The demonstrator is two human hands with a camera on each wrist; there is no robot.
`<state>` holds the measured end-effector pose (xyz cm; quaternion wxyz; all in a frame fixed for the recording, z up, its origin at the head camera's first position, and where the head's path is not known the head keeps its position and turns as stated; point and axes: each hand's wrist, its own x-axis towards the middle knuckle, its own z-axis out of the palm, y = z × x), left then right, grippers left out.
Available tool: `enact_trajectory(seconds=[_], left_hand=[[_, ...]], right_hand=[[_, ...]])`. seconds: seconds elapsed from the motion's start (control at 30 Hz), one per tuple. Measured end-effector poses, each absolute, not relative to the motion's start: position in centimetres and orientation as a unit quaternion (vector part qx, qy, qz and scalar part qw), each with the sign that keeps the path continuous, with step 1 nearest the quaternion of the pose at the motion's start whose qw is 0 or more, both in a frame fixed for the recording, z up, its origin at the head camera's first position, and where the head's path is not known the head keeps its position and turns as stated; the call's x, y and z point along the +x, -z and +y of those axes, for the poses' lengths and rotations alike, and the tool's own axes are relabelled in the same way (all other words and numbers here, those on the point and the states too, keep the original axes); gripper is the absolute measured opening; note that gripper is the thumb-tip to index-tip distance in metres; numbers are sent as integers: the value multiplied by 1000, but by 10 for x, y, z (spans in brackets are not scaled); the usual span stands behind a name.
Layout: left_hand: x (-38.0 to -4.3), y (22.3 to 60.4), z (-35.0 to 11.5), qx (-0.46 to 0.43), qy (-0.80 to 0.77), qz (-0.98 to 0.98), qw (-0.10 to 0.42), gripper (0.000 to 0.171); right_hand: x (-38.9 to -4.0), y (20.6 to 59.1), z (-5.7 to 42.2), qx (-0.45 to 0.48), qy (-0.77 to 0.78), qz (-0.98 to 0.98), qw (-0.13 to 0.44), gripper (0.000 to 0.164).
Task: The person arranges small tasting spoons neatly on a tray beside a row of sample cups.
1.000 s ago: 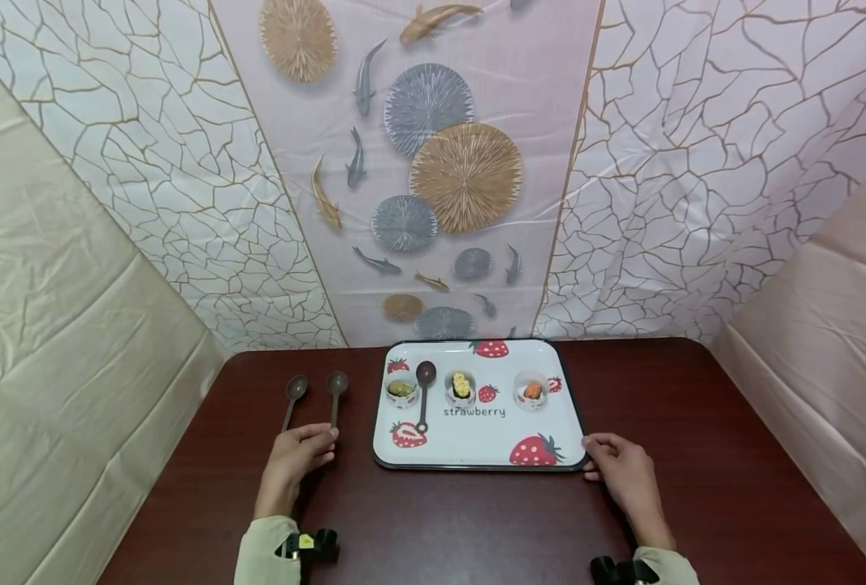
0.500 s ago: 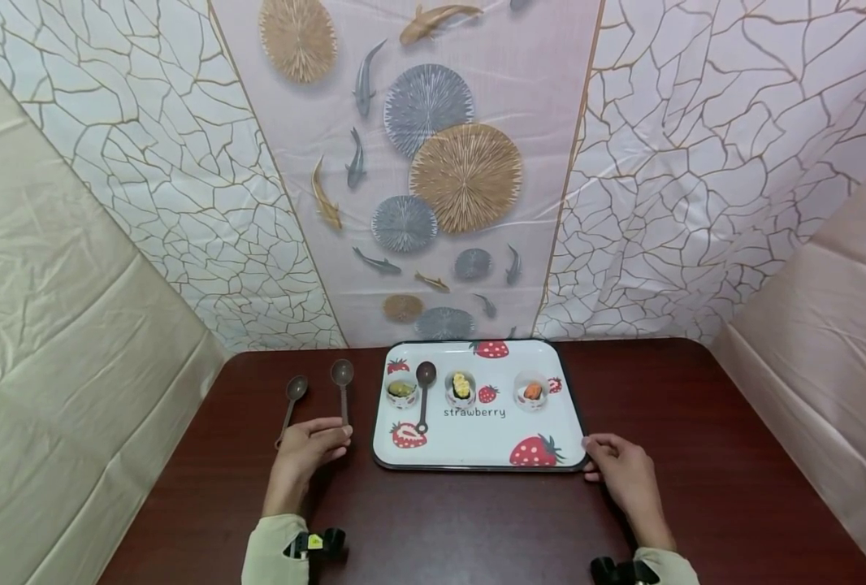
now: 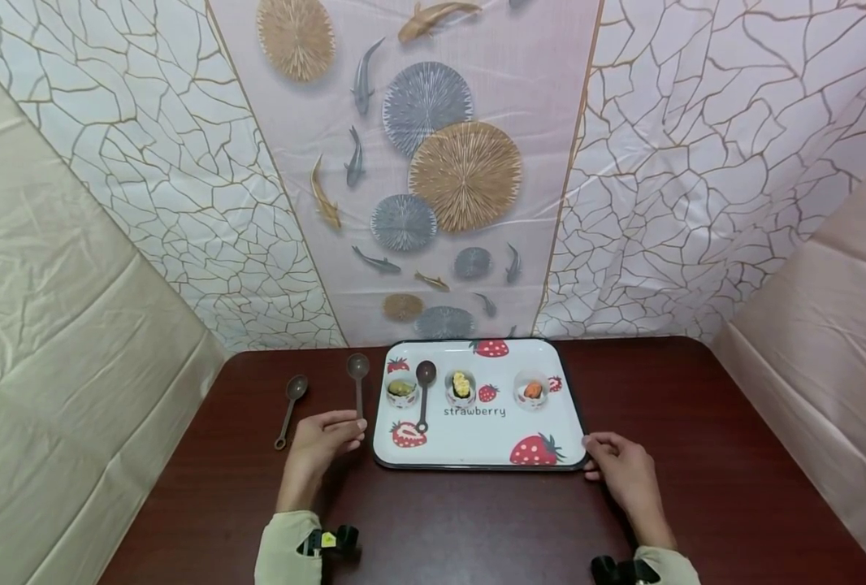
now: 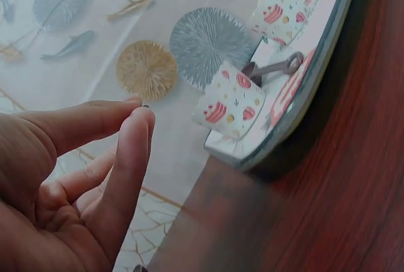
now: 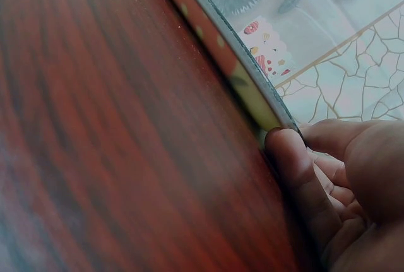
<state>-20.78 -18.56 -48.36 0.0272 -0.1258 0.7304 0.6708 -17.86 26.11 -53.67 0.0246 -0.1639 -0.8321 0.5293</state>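
Note:
My left hand [image 3: 323,445] pinches the handle end of a dark brown spoon [image 3: 358,375] between thumb and forefinger, left of the tray; its bowl points away from me. In the left wrist view the pinching fingertips [image 4: 136,117] hide nearly all of that spoon. My right hand [image 3: 623,475] grips the near right corner of a white strawberry-print tray [image 3: 469,447], thumb and finger at its dark rim. Three small paper cups stand on the tray: one with green food [image 3: 401,392], one with yellow food [image 3: 461,388], one with orange food [image 3: 532,392]. A second brown spoon [image 3: 424,398] lies beside the green one.
A third brown spoon [image 3: 288,410] lies on the dark red-brown table [image 3: 477,520], left of my left hand. A patterned cloth backdrop [image 3: 433,244] rises behind the tray at the table's far edge. Beige cloth [image 3: 75,325] hangs along both sides.
My left hand has moved right and slightly away from me with the pinched spoon, closer to the tray. The spoon left on the table now shows whole. My right hand and the tray stay put.

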Motion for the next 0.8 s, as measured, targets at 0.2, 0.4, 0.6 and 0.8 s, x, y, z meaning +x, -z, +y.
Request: enact_trajectory(seconds=[0.2,0.4,0.6,0.8], left_hand=[[-209,481,-174,-107,-687,718,25,34],[-210,479,-164,-103,-694,712,24,32],[-211,479,-154,-100,-693,714,19,32],[-211,476,-145,-88,-695,713,21,30]], right_hand=[[-178,537,261,-164,-529,-833,21,38],[-178,537,261,-160,-528,-834,27,38],[-178,536,261,-158,-532,-831,27,39],[-178,537,261,-158,-531,-832,29,38]])
